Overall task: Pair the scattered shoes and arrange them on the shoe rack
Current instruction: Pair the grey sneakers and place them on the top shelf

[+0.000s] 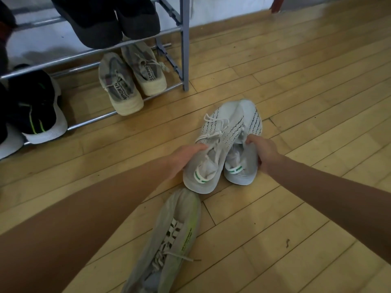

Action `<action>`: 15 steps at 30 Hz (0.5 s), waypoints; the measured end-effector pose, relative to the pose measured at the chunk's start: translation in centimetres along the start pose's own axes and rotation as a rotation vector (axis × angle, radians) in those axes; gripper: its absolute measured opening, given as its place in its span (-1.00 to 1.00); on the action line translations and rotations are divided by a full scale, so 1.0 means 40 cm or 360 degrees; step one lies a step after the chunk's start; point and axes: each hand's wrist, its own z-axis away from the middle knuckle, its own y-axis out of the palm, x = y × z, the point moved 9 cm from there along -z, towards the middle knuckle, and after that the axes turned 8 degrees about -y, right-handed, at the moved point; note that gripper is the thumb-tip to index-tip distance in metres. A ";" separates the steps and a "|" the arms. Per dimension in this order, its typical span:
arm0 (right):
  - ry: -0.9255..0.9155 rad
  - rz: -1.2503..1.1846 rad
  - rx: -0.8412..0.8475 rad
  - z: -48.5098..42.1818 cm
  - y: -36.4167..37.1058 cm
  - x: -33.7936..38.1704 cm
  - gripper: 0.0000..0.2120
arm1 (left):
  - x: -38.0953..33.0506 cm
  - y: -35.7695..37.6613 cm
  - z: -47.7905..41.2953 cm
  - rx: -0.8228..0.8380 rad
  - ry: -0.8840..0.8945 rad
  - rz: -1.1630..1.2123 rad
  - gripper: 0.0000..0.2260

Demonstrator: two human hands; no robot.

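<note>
Two light grey knit sneakers with green heel tabs lie side by side on the wood floor, the left one (211, 144) partly overlapping the right one (247, 127). My left hand (186, 155) grips the left sneaker at its collar. My right hand (264, 151) grips the right sneaker at its opening. A grey sneaker with a yellow-green stripe (169, 240) lies alone on the floor just in front of them, toe pointing at the pair. The grey metal shoe rack (184, 49) stands at the upper left.
On the rack's bottom rail sit a beige pair (131, 79) and a black sneaker with white sole (40, 108). Dark shoes (110, 20) sit on the shelf above. A white wall runs behind the rack.
</note>
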 end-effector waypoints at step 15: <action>-0.0475 0.0297 0.0660 0.065 0.045 0.021 -0.02 | -0.123 0.021 0.078 0.0192 0.0792 -0.0752 -0.35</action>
